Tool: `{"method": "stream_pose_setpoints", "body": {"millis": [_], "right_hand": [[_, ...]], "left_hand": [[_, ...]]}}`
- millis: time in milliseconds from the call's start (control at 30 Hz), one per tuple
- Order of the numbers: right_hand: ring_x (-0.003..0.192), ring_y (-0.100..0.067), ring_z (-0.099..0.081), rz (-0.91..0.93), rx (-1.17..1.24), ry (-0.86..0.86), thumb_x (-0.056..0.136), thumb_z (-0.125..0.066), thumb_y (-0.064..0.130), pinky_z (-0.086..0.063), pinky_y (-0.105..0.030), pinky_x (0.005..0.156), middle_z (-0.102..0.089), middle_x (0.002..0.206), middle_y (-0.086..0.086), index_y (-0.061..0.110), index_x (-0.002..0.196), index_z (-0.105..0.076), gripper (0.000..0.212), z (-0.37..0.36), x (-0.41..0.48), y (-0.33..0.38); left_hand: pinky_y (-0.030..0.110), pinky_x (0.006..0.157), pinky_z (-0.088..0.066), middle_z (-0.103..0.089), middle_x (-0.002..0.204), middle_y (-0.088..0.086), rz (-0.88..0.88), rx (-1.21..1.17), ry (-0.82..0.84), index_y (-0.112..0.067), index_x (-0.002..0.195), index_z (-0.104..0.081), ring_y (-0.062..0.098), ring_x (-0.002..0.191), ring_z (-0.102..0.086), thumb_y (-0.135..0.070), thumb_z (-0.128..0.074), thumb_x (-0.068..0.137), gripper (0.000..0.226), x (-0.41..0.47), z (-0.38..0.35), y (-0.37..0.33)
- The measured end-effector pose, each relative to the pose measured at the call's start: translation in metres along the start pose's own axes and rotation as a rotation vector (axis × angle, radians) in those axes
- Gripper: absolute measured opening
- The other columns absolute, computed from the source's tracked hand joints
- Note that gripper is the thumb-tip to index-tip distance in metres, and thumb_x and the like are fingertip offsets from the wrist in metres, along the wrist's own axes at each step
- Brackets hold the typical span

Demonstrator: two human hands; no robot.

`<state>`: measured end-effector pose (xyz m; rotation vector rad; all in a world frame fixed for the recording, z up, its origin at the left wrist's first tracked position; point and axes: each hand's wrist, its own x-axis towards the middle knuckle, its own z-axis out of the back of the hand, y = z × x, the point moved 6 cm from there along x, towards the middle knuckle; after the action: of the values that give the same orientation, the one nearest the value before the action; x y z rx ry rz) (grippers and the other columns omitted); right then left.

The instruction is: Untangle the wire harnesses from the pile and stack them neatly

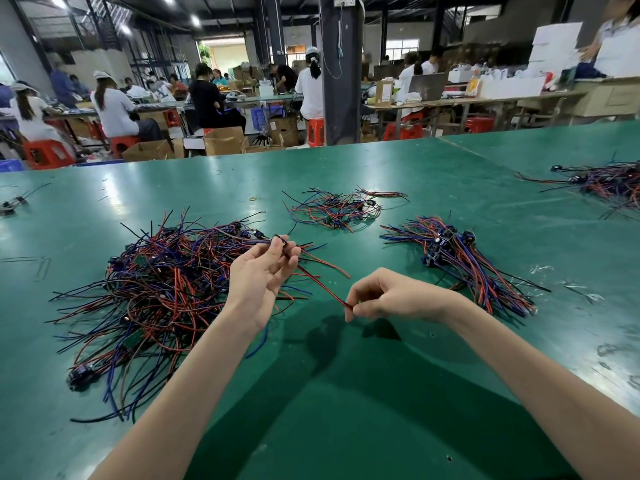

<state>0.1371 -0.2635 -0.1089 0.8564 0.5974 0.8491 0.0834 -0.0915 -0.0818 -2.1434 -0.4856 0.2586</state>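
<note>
A big tangled pile of red, blue and black wire harnesses (pixel 156 292) lies on the green table (pixel 346 393) at the left. My left hand (pixel 259 275) is raised above the pile's right edge and pinches the small black connector end of one harness (pixel 318 284). Its red and black wires run taut down to the right, where my right hand (pixel 388 296) pinches their free ends. To the right lies a neater stack of harnesses (pixel 460 261), wires aligned and fanned toward the near right.
A smaller loose tangle of harnesses (pixel 339 207) sits farther back in the middle. Another heap (pixel 606 183) lies at the far right edge. A rubber band (pixel 254 198) lies on the table. Workers sit at benches beyond the table's far edge.
</note>
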Motion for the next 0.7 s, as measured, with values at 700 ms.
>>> {"method": "stream_pose_setpoints", "body": {"millis": [700], "right_hand": [[0.042,-0.006,-0.047,0.047,0.405,-0.134,0.088,-0.064,0.013,-0.035,-0.016,0.041,-0.068,0.065,-0.004,0.017,0.067,-0.065,0.022,-0.008,0.009,0.009]], "left_hand": [[0.017,0.058,-0.037,-0.072,0.085,-0.008,0.331,0.299,0.265,-0.018,0.096,-0.065,-0.001,0.068,-0.061,-0.031,-0.06,0.078,0.022,-0.01,-0.018,0.052]]}}
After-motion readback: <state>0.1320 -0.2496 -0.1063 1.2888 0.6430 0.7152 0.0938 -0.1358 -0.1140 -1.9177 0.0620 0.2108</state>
